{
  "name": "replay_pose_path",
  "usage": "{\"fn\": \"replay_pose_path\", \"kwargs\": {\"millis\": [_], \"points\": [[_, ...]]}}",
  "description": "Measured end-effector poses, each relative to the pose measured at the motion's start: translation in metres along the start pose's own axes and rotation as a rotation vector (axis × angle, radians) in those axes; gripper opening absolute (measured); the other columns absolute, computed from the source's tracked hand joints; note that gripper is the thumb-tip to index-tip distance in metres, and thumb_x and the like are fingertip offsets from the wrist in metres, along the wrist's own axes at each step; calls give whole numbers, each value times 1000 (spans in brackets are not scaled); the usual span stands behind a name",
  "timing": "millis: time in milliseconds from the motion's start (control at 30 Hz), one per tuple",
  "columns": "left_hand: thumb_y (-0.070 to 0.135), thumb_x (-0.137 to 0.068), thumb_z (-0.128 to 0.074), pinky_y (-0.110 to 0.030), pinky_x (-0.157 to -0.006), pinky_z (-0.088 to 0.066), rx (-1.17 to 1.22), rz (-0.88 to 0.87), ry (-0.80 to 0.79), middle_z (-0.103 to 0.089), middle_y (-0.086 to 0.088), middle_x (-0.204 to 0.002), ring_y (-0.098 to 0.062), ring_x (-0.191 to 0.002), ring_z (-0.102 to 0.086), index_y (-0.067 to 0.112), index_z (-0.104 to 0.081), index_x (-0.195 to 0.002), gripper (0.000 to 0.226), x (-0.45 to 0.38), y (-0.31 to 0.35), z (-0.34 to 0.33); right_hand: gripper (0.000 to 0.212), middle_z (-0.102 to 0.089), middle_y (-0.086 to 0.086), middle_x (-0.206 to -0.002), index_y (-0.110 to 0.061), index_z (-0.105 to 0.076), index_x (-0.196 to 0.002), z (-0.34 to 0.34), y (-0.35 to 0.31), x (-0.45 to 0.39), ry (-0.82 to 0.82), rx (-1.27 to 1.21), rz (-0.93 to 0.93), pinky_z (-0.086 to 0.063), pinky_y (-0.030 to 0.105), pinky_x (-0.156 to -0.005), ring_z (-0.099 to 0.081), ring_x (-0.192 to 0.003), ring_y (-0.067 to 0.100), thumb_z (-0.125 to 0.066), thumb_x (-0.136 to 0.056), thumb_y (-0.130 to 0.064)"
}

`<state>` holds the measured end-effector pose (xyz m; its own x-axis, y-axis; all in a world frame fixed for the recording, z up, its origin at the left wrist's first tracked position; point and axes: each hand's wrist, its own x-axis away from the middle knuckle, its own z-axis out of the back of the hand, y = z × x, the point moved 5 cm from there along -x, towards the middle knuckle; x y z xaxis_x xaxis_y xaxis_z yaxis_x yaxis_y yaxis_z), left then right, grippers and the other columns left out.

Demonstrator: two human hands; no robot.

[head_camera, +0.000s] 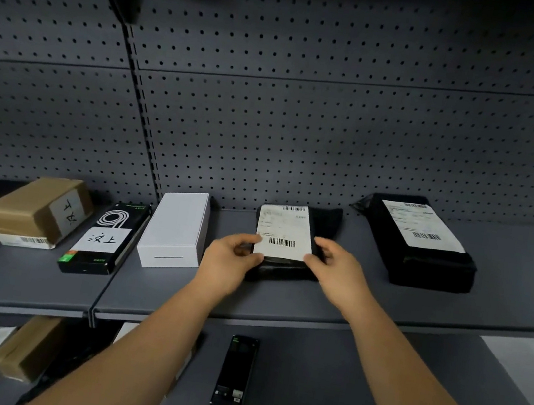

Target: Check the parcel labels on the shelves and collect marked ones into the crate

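Hands: left hand [228, 259] and right hand [335, 268] grasp black parcel [287, 240] near shelf [381, 306] front edge | risk: slippery wrap slides out, parcel drops.

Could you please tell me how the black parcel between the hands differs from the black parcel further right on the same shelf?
The held parcel is smaller and gripped at its near corners by the left hand and right hand; the right parcel is larger, bulkier and untouched. The held parcel's label covers most of its top; the right parcel's leaves black margins. Both are black with white barcoded labels.
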<state>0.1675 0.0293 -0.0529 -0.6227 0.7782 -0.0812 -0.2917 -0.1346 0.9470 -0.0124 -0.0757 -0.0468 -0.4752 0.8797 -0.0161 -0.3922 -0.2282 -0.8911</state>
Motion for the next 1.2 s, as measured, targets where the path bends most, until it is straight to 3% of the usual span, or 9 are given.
{"fn": "replay_pose_path", "kwargs": {"millis": [167,267,400,533,600,767,933,1033,1200], "points": [[17,-87,-71,0,-68,-43,-101,-45,43,-68,3,-96,-5,-85,-63,21,-67,-115,28,9,1,22,46,-49,7,-135,-17,-53,-138,11,-9,-4,187,204,83,-35,22,-96,-50,-119,21,-60,-94,-28],[17,-88,-71,-7,-81,-46,-205,-227,156,-62,8,-107,-8,-93,-61,25,-64,-117,31,18,7,63,42,-44,6,-133,-16,-56,-132,6,-40,-2,310,289,238,-37,35,-107,-43,-126,25,-60,-93,-29],[13,-87,-70,-15,-90,-45,-326,-321,314,-57,8,-121,-7,-110,-55,18,-65,-120,33,26,1,124,37,-44,-1,-132,-20,-58,-129,-47,-82,-2,137,236,347,-38,31,-104,-44,-125,19,-59,-94,-31],[20,-85,-73,-31,-102,-43,-412,-174,315,-55,5,-124,-15,-116,-53,15,-60,-126,43,20,-18,157,36,-45,-5,-130,-23,-58,-128,-116,-100,1,-102,238,391,-41,33,-103,-48,-119,14,-60,-94,-34],[22,-84,-75,-31,-98,-45,-388,-71,265,-58,4,-123,-15,-112,-56,15,-56,-131,51,15,-26,163,37,-45,-5,-133,-22,-59,-128,-142,-105,-2,-158,223,358,-40,29,-103,-49,-119,14,-60,-93,-33],[26,-81,-76,-12,-72,-42,-394,-43,154,-68,0,-111,-11,-92,-60,14,-61,-122,44,0,-35,162,40,-45,-2,-137,-17,-59,-132,-173,-106,-10,-147,208,215,-32,17,-93,-52,-116,15,-59,-95,-32],[22,-78,-78,-30,-94,-45,-350,-191,193,-62,1,-120,-16,-107,-55,16,-62,-125,50,-9,-28,169,31,-52,-6,-129,-21,-64,-123,-177,-94,-10,-90,9,83,-45,24,-90,-58,-104,12,-63,-92,-27],[18,-77,-78,-26,-99,-36,-382,-356,178,-55,14,-119,-12,-115,-45,20,-62,-123,49,-4,-9,172,20,-65,-3,-120,-26,-68,-112,-180,-87,-7,-168,-201,-40,-56,34,-92,-65,-97,11,-61,-94,-24],[9,-79,-76,-25,-103,-42,-289,-441,64,-49,15,-128,-5,-121,-45,23,-52,-135,62,-2,-6,164,31,-72,-5,-104,-26,-73,-108,-174,-88,-9,-207,37,-10,-53,43,-96,-67,-99,18,-51,-95,-43]]}}
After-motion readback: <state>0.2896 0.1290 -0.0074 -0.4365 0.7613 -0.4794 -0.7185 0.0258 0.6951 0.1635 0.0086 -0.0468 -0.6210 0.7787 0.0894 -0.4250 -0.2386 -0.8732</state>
